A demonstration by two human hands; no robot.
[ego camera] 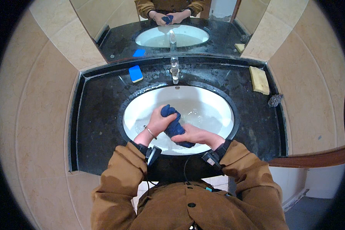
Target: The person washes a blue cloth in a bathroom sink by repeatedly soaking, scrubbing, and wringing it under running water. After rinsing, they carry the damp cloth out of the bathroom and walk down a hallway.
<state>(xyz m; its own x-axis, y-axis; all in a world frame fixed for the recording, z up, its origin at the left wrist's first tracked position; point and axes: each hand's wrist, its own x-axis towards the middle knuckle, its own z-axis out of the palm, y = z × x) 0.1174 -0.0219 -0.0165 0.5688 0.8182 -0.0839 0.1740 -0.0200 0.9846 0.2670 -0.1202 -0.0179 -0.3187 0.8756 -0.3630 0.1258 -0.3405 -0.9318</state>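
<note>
A dark blue cloth (174, 126), bunched into a twisted roll, is held in both hands over the white oval sink basin (218, 115). My left hand (158, 119) grips its upper end, thumb across the front; a thin bracelet circles that wrist. Around the lower end closes my right hand (191, 134), its fingers partly hidden beneath the cloth. Water with small ripples and bubbles stands in the basin. Behind the basin rises a chrome faucet (174, 70); whether water runs from it I cannot tell.
Left of the faucet lies a blue-topped sponge (136, 73) on the wet black stone countertop (100, 115). At the right edge are a pale yellow sponge block (259, 80) and a metal scouring pad (275, 100). A mirror (120, 17) backs the counter; tiled walls flank it.
</note>
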